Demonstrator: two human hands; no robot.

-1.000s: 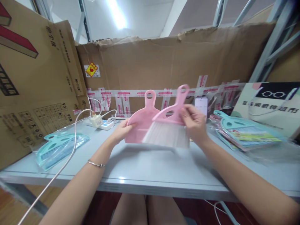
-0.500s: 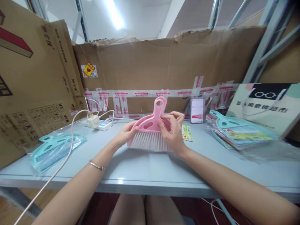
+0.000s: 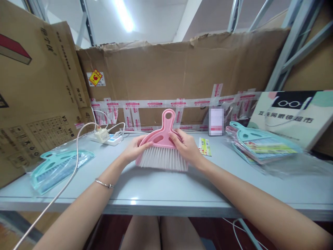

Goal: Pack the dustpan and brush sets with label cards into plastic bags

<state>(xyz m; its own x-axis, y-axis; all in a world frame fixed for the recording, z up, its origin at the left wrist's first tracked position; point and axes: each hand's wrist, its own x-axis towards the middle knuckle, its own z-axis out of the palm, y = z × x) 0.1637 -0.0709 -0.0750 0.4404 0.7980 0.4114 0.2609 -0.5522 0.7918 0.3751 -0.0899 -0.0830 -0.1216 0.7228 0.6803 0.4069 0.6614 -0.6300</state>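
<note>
A pink hand brush (image 3: 163, 138) with white bristles (image 3: 162, 161) lies nested on a pink dustpan, whose edge barely shows behind it. The set rests low over the grey table (image 3: 166, 189), just in front of me. My left hand (image 3: 135, 148) grips its left edge, fingers curled round. My right hand (image 3: 185, 146) holds the right side, fingers pressed on the brush's pink back. A thin bracelet (image 3: 104, 183) circles my left wrist.
A bagged teal brush set (image 3: 56, 167) lies at the left. A stack of bagged teal sets (image 3: 262, 147) sits at the right. A small card (image 3: 204, 147), a phone (image 3: 216, 121), a power strip (image 3: 106, 138) with cables and cardboard walls (image 3: 179, 69) ring the table.
The brush, held apart to the right of the dustpan a second ago, has been brought onto it. Both hands have lowered the joined set toward the table.
</note>
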